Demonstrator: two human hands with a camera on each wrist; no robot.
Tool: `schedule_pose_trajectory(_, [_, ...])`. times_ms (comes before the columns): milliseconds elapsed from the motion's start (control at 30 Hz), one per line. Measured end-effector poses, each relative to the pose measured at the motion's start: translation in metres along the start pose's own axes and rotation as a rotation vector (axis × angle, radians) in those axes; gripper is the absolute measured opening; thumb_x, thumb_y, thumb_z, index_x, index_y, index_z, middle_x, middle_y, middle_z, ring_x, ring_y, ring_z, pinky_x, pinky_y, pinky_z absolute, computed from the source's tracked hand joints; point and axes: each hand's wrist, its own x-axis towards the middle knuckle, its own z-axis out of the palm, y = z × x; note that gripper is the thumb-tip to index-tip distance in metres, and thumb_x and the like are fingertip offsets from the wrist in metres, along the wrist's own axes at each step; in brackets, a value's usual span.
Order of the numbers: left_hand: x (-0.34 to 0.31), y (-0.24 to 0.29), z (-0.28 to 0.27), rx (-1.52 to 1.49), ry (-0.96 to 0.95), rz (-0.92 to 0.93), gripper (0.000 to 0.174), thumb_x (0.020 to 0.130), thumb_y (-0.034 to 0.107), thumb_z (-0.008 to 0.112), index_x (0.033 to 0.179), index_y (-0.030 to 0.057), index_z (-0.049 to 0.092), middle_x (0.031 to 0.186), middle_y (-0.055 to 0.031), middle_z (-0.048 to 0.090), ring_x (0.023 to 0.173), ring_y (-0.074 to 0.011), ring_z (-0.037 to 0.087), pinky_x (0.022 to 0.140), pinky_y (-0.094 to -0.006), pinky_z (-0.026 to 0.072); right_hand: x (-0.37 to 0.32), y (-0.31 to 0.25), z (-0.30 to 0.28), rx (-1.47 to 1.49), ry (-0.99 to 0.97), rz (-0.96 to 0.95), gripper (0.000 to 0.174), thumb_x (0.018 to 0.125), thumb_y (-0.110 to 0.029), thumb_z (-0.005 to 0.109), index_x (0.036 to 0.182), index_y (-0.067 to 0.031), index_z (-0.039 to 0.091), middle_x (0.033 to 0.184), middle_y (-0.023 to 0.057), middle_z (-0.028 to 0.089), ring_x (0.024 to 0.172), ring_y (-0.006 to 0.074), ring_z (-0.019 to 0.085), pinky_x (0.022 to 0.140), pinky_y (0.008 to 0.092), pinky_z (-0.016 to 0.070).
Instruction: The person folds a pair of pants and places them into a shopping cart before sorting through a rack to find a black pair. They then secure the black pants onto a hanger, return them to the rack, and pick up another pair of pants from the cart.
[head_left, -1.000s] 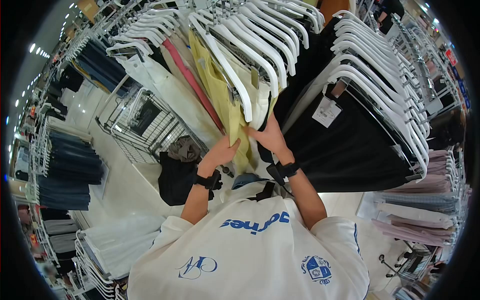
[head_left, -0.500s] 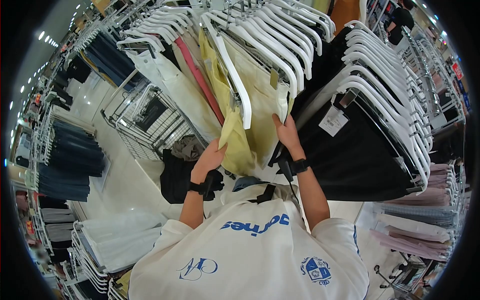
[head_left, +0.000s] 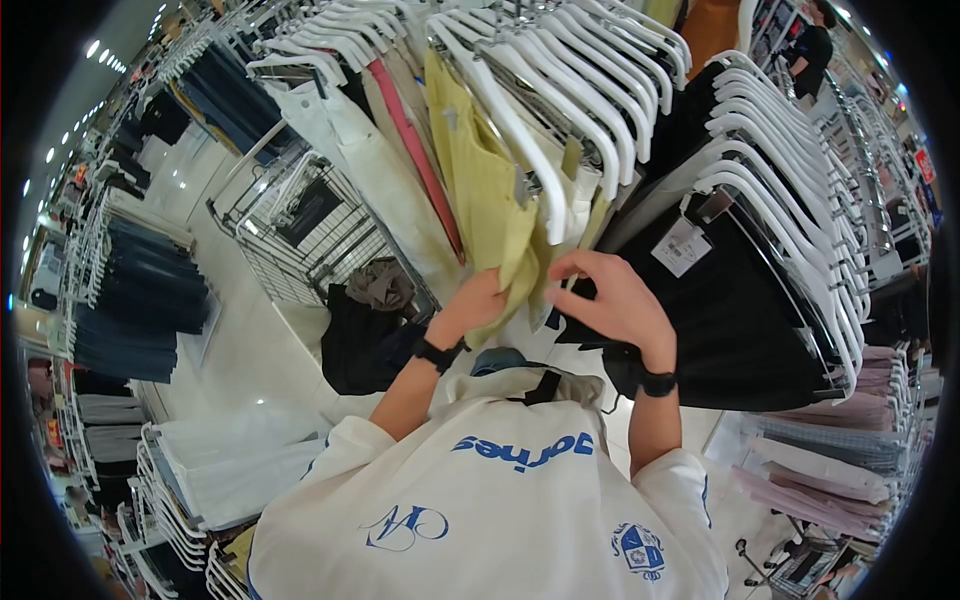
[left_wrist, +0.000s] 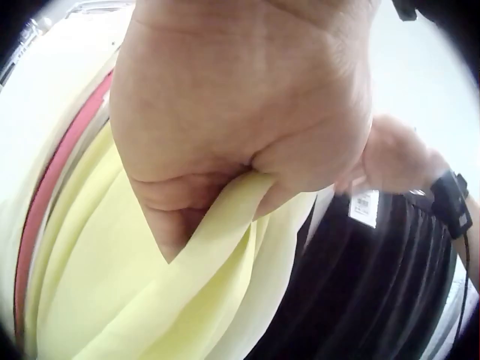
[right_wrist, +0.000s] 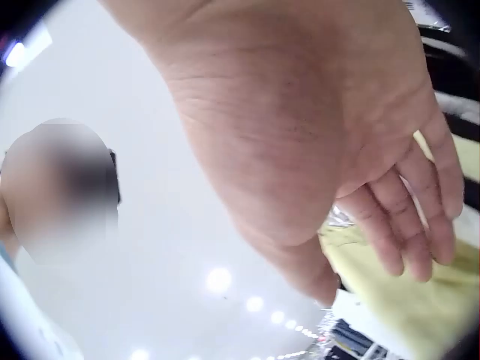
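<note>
Yellow trousers [head_left: 480, 190] hang from a white hanger [head_left: 520, 140] at the front of the rack. My left hand [head_left: 474, 303] pinches a fold of them low down; in the left wrist view the yellow cloth [left_wrist: 195, 262] comes out between thumb and fingers of that hand [left_wrist: 247, 97]. My right hand [head_left: 622, 300] is just to the right of the cloth, its fingers parted from the thumb and holding nothing. In the right wrist view the fingers of this hand [right_wrist: 300, 142] are relaxed, with yellow cloth [right_wrist: 397, 277] beyond them.
Black garments [head_left: 740, 310] with a white tag [head_left: 683, 248] hang at the right. A wire cart [head_left: 330, 235] with dark clothing [head_left: 360, 345] stands to the left. White trousers [head_left: 360, 160] and a pink garment [head_left: 415, 160] hang beside the yellow pair. A person [head_left: 810, 55] is at the upper right.
My right hand has let go of the pale cloth at the right and drawn back. The yellow trousers and my left hand have shifted to the right, and the gap between the hangers has narrowed.
</note>
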Motion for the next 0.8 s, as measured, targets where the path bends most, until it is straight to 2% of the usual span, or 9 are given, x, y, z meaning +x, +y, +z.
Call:
schedule_pose_trajectory(100, [0.008, 0.019, 0.014, 0.018, -0.071, 0.005, 0.032, 0.094, 0.016, 0.052, 0.123, 0.0022, 0.059, 0.109, -0.0251, 0.067, 0.103, -0.0452, 0.061, 0.088, -0.0451, 0.0493, -0.007, -0.054, -0.019, 0.382, -0.202, -0.408, 0.031, 0.078, -0.021, 0.079, 0.097, 0.0027, 0.069, 0.095, 0.0111, 0.072, 0.09, 0.0271, 0.071, 0.08, 0.0372, 0.0556])
schedule_pose_trajectory(167, [0.011, 0.032, 0.024, -0.07, 0.002, 0.075, 0.036, 0.095, 0.023, 0.053, 0.125, 0.0029, 0.057, 0.108, -0.0256, 0.067, 0.102, -0.0464, 0.061, 0.088, -0.0492, 0.0486, -0.011, -0.085, -0.031, 0.663, -0.32, -0.624, 0.032, 0.076, -0.02, 0.082, 0.098, -0.0013, 0.068, 0.099, 0.0136, 0.069, 0.087, 0.0295, 0.067, 0.078, 0.0376, 0.0526])
schedule_pose_trajectory(233, [0.019, 0.01, 0.034, 0.082, 0.044, 0.09, 0.038, 0.097, 0.029, 0.051, 0.123, 0.0016, 0.056, 0.109, -0.0265, 0.066, 0.101, -0.0468, 0.061, 0.088, -0.0505, 0.0482, -0.008, -0.116, -0.022, 1.09, -0.199, -0.881, 0.023, 0.081, -0.016, 0.081, 0.092, 0.0013, 0.07, 0.096, 0.0086, 0.072, 0.081, 0.0258, 0.073, 0.072, 0.0387, 0.058])
schedule_pose_trajectory(300, [0.018, -0.001, 0.037, 0.242, -0.177, -0.07, 0.041, 0.101, 0.027, 0.05, 0.126, -0.0043, 0.054, 0.11, -0.0306, 0.064, 0.098, -0.0479, 0.06, 0.086, -0.0489, 0.0477, -0.018, -0.146, -0.023, 1.233, -0.108, -0.932, 0.018, 0.084, -0.014, 0.078, 0.092, -0.0003, 0.069, 0.099, 0.0097, 0.072, 0.081, 0.0254, 0.073, 0.071, 0.0395, 0.0582])
schedule_pose_trajectory(367, [0.003, -0.01, 0.033, 0.203, -0.174, -0.041, 0.04, 0.101, 0.027, 0.049, 0.127, -0.0036, 0.054, 0.106, -0.0299, 0.065, 0.095, -0.0468, 0.061, 0.083, -0.0486, 0.0483, -0.024, -0.163, -0.023, 1.487, 0.104, -1.044, 0.009, 0.09, -0.011, 0.073, 0.092, -0.0033, 0.069, 0.104, 0.0119, 0.072, 0.082, 0.0247, 0.074, 0.069, 0.0413, 0.0586])
schedule_pose_trajectory(533, [-0.061, -0.041, 0.012, 0.106, -0.017, -0.033, 0.041, 0.101, 0.026, 0.05, 0.132, -0.0014, 0.052, 0.098, -0.0262, 0.068, 0.088, -0.042, 0.065, 0.076, -0.0461, 0.0502, -0.004, -0.165, -0.011, 1.548, -0.079, -0.935, 0.007, 0.09, -0.01, 0.073, 0.093, -0.004, 0.069, 0.105, 0.0121, 0.072, 0.083, 0.0252, 0.074, 0.07, 0.0417, 0.0585])
schedule_pose_trajectory(700, [-0.13, -0.078, -0.012, 0.023, 0.079, -0.381, 0.04, 0.101, 0.024, 0.053, 0.134, 0.0003, 0.053, 0.095, -0.0203, 0.07, 0.086, -0.0381, 0.067, 0.074, -0.0423, 0.0511, 0.042, -0.192, 0.023, 1.61, -0.345, -0.849, 0.006, 0.089, -0.008, 0.072, 0.094, -0.0049, 0.069, 0.106, 0.0124, 0.071, 0.084, 0.0259, 0.074, 0.072, 0.0421, 0.0582])
schedule_pose_trajectory(767, [-0.147, -0.094, -0.02, 0.078, 0.142, -0.412, 0.038, 0.1, 0.023, 0.054, 0.131, 0.0008, 0.055, 0.092, -0.0194, 0.071, 0.084, -0.0374, 0.067, 0.074, -0.0411, 0.0512, 0.056, -0.198, 0.031, 1.618, -0.432, -0.823, 0.006, 0.089, -0.007, 0.072, 0.095, -0.0053, 0.069, 0.107, 0.0126, 0.071, 0.085, 0.0262, 0.074, 0.072, 0.0423, 0.0582])
schedule_pose_trajectory(800, [-0.159, -0.096, -0.023, 0.033, 0.187, -0.463, 0.036, 0.099, 0.024, 0.054, 0.129, 0.0036, 0.057, 0.094, -0.0195, 0.071, 0.087, -0.0386, 0.067, 0.076, -0.0444, 0.0517, 0.061, -0.202, 0.037, 1.633, -0.476, -0.793, 0.006, 0.089, -0.007, 0.072, 0.095, -0.0054, 0.069, 0.107, 0.0126, 0.071, 0.085, 0.0263, 0.074, 0.073, 0.0424, 0.0581])
